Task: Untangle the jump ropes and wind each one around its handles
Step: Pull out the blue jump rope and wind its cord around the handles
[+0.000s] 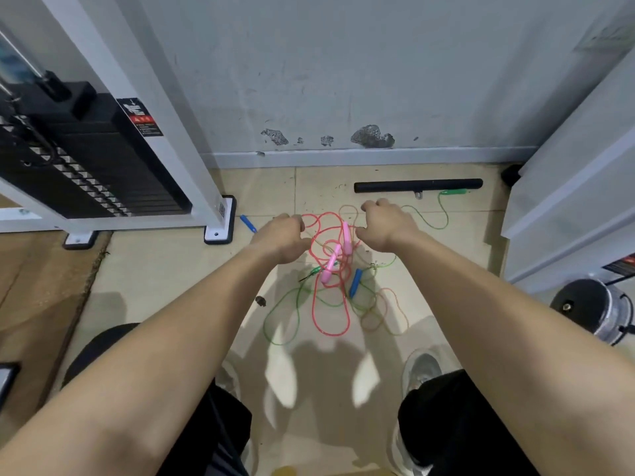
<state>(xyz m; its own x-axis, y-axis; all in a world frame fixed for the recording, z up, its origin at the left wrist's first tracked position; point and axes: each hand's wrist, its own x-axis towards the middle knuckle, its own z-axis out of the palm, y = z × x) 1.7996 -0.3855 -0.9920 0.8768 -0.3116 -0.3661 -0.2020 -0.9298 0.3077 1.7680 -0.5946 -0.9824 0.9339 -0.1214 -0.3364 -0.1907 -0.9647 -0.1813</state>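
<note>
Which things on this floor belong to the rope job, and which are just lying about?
Part of the job:
pink rope
green rope
pink handles
blue handle
green handle

Just lying about:
black bar
weight stack

ropes (331, 290) tangled on floor (154, 280), bar (418, 185) behind (weight stack (86, 166) left).

A tangle of thin jump ropes lies at frame centre. The red rope (331, 304) loops through it, its two pink handles (338, 254) crossing the middle. The green rope (285, 317) spreads lower left and trails to a green handle (453, 192) at upper right. One blue handle (355, 281) lies inside the tangle, another (248, 223) well apart, left of centre.
</note>
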